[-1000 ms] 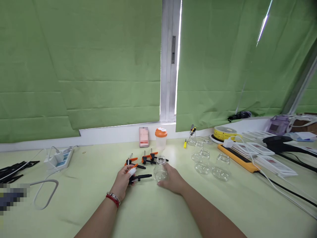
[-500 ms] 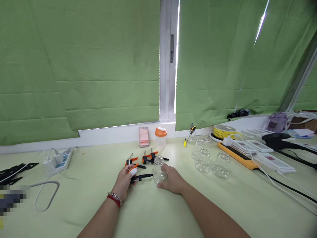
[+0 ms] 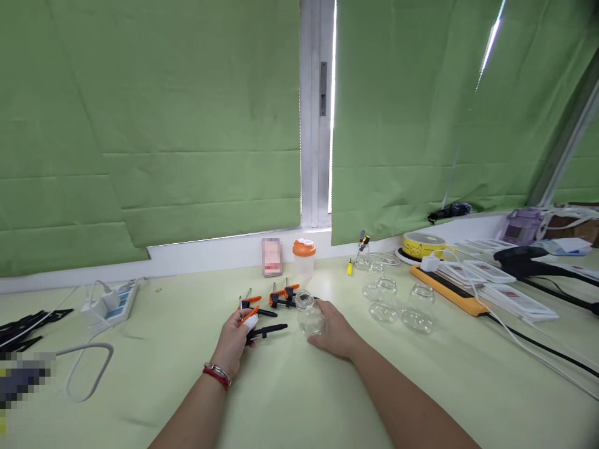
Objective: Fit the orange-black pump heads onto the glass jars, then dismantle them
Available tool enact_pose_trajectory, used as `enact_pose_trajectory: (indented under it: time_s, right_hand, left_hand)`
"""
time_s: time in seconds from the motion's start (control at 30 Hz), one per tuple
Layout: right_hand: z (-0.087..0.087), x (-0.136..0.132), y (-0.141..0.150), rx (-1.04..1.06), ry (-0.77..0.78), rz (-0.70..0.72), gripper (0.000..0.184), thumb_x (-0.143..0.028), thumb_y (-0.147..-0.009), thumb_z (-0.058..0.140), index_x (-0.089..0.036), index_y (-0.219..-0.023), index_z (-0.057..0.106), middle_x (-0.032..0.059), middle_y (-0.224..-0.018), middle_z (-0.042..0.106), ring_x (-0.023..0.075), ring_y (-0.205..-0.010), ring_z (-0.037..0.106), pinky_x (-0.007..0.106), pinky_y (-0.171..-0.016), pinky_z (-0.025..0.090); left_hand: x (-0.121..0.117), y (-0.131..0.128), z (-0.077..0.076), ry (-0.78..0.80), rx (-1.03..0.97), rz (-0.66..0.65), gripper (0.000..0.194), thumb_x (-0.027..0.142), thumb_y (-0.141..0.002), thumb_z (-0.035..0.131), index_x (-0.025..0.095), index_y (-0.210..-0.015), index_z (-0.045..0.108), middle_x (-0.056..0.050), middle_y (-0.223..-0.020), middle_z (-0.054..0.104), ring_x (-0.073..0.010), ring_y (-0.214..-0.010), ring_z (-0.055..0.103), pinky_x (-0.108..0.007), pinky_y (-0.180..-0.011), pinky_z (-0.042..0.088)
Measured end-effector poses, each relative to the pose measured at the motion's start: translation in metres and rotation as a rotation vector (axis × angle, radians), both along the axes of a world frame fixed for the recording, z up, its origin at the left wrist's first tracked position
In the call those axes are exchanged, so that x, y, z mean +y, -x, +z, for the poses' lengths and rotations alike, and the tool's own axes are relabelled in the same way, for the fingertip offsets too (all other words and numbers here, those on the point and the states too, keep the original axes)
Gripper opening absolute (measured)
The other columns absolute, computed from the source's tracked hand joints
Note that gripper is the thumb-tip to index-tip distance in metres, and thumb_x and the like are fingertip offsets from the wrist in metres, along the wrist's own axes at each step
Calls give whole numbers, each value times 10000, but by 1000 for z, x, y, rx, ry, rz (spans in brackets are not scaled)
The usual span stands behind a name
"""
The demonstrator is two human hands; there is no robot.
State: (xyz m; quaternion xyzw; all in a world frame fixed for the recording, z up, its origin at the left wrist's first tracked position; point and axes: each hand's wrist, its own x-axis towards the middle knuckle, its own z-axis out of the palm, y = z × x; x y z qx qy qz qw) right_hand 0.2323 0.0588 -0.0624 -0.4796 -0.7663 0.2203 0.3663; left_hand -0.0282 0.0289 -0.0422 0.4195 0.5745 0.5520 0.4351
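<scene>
My left hand (image 3: 231,343) is closed around a black clamp with orange and white parts (image 3: 270,330), its black bar pointing right. In my right hand (image 3: 337,332) is a clear glass jar (image 3: 311,317), gripped from its right side and leaning a little to the left. A small gap separates the jar from the bar's tip. Just beyond both hands lie several more orange and black clamps (image 3: 277,302), partly overlapping one another.
Several clear glass jars (image 3: 384,307) stand to the right. An orange-lidded shaker cup (image 3: 304,259) and a pink box (image 3: 272,257) are at the wall. Right of the jars lies an orange power strip (image 3: 456,293); a white power strip (image 3: 122,305) is at left.
My right hand has moved the glass jar slightly right, away from the clamp bar's tip, and the jar now tilts left. My left hand and its clamp have barely moved.
</scene>
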Motion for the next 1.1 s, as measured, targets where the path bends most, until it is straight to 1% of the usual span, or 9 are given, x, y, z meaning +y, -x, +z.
enact_pose_trajectory:
  time_s: [0.07, 0.17, 0.3, 0.53, 0.73, 0.87, 1.0, 1.1]
  right_hand:
    - [3, 1, -6, 15, 21, -21, 767, -275, -585, 710, -206, -1292, 419, 104, -1286, 477, 263, -1158, 494, 396, -969, 410]
    - [8, 4, -16, 21, 41, -67, 764, -196, -586, 660, -210, -1306, 404, 81, -1312, 464, 243, -1193, 462, 376, -1015, 366]
    - [12, 8, -25, -1, 62, -98, 785, -162, -565, 639, -223, -1312, 406, 64, -1337, 444, 236, -1217, 434, 359, -1035, 346]
    - [17, 7, -28, -21, 69, -94, 814, -166, -550, 657, -255, -1321, 411, 50, -1361, 414, 236, -1257, 387, 365, -1056, 323]
    - [15, 9, -27, -74, 13, -85, 829, -121, -558, 620, -239, -1348, 400, 57, -1393, 380, 223, -1314, 302, 364, -1093, 270]
    - [14, 9, -27, -94, -8, -68, 831, -117, -566, 615, -251, -1355, 393, 51, -1401, 367, 217, -1315, 288, 366, -1087, 283]
    - [16, 6, -28, -113, -31, -24, 824, -109, -572, 614, -276, -1350, 399, 40, -1395, 370, 214, -1308, 293, 366, -1079, 295]
    - [18, 6, -28, -135, -52, 2, 819, -100, -572, 610, -272, -1346, 404, 40, -1389, 379, 217, -1297, 305, 365, -1074, 302]
  left_hand:
    - [1, 1, -1, -3, -1, 8, 370, 363, -676, 671, 179, -984, 577, 14, -680, 513, -133, -545, 546, -227, -430, 435]
    - [1, 2, -1, -5, -1, 16, 368, 361, -671, 670, 181, -979, 579, 14, -681, 512, -140, -557, 553, -229, -434, 438]
    - [1, 2, -2, -8, 2, 29, 368, 363, -665, 666, 183, -975, 585, 14, -688, 517, -132, -553, 539, -229, -437, 436]
    - [2, 4, -5, -5, 7, 46, 377, 360, -659, 654, 191, -988, 580, 24, -675, 509, -137, -557, 543, -234, -444, 437]
    - [2, 3, -2, -19, 3, 65, 372, 341, -664, 646, 185, -994, 577, 12, -708, 527, -131, -540, 545, -239, -431, 436]
    - [1, 1, 0, -29, 0, 81, 365, 322, -659, 640, 181, -989, 572, 7, -730, 542, -129, -517, 553, -241, -418, 429]
    - [1, 2, 0, -38, -7, 100, 358, 315, -653, 639, 182, -977, 569, 15, -710, 535, -128, -513, 548, -241, -418, 430]
    - [2, 3, -1, -48, -15, 112, 360, 328, -650, 642, 183, -971, 568, 24, -679, 523, -130, -516, 543, -236, -415, 424]
